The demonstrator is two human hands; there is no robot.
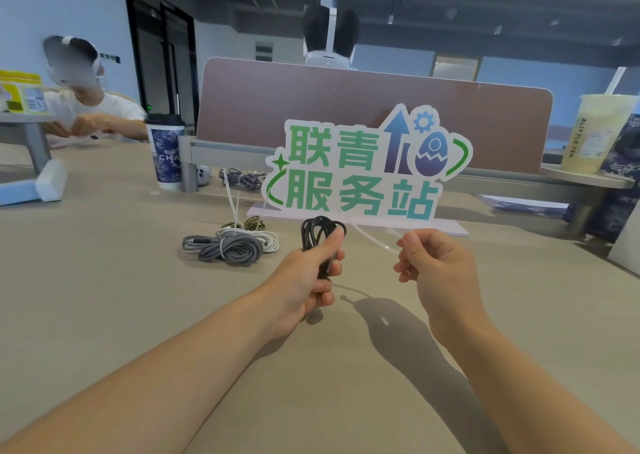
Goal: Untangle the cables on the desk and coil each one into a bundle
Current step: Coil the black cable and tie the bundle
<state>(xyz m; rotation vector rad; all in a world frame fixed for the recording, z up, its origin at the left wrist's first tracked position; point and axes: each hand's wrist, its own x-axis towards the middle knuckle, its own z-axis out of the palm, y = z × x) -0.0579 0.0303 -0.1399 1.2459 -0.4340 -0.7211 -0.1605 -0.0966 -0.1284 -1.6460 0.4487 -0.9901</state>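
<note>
Black cable coil sits dead centre above the desk, gripped in our left hand, thumb clamping the loops. Our right hand, at 3 o'clock of it, pinches the clear zip tie. Risk: thumb eases and loops spring apart; thin tie slips our pinch, cinches slack.

The 2 bare forearms reach forward, hands raised side by side. Left hand fists round a cable, thumb pressed along its top. Right hand, just right of it, pinches a tie with curled fingers
</note>
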